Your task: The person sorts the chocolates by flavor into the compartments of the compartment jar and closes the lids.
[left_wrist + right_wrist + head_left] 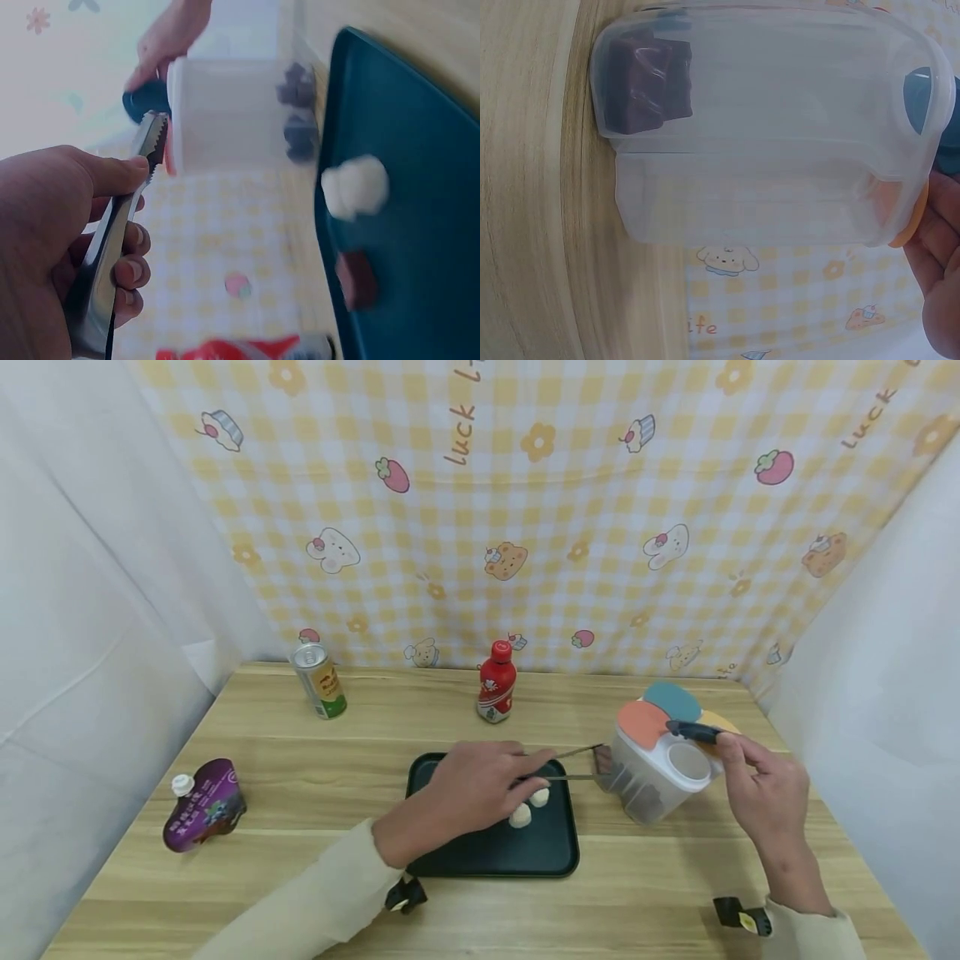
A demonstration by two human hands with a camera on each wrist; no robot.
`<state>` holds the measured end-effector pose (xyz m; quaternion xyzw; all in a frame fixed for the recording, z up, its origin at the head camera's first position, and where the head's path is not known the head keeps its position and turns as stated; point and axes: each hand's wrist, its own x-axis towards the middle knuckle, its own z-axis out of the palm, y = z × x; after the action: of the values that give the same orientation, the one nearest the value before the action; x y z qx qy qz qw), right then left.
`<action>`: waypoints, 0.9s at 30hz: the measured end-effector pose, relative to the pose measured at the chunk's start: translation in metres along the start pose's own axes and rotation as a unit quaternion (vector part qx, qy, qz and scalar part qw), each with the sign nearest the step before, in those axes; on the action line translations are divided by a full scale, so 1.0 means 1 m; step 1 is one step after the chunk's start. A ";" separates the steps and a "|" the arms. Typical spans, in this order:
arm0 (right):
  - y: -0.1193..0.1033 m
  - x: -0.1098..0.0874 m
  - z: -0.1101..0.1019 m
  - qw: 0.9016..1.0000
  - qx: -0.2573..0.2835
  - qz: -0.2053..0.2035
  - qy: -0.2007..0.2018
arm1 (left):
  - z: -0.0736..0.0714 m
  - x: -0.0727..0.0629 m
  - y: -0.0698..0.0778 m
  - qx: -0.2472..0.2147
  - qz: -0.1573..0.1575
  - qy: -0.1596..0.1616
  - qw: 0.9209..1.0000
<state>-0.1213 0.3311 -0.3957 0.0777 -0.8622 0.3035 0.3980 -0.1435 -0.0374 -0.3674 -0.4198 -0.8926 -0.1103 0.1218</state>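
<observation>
The left hand (468,789) grips metal tongs (573,764), their tips just short of the clear container (656,772). The right hand (761,789) pinches its dark flap (693,731) open. Likely a transfer step: next, the tips must meet the opening under that flap.

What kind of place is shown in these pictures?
Probably a small staged tabletop booth, not a real kitchen: a wooden table enclosed by a yellow checked cartoon cloth and white side sheets, with a dark tray, drinks and a clear container laid out.
</observation>
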 end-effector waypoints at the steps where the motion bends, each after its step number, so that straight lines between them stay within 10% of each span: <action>1: 0.000 0.000 0.000 1.000 0.001 0.000 0.000 | 0.001 0.005 0.004 0.002 0.007 0.000 1.000; 14: 0.000 -0.002 0.000 1.000 -0.006 0.000 0.005 | 0.014 0.053 0.044 -0.002 0.016 0.005 1.000; 27: 0.004 -0.002 0.003 1.000 0.005 -0.009 0.012 | 0.026 0.073 0.059 0.016 0.000 0.008 1.000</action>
<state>-0.1231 0.3330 -0.4007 0.0837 -0.8552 0.3050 0.4106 -0.1461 0.0595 -0.3636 -0.4165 -0.8935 -0.0995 0.1355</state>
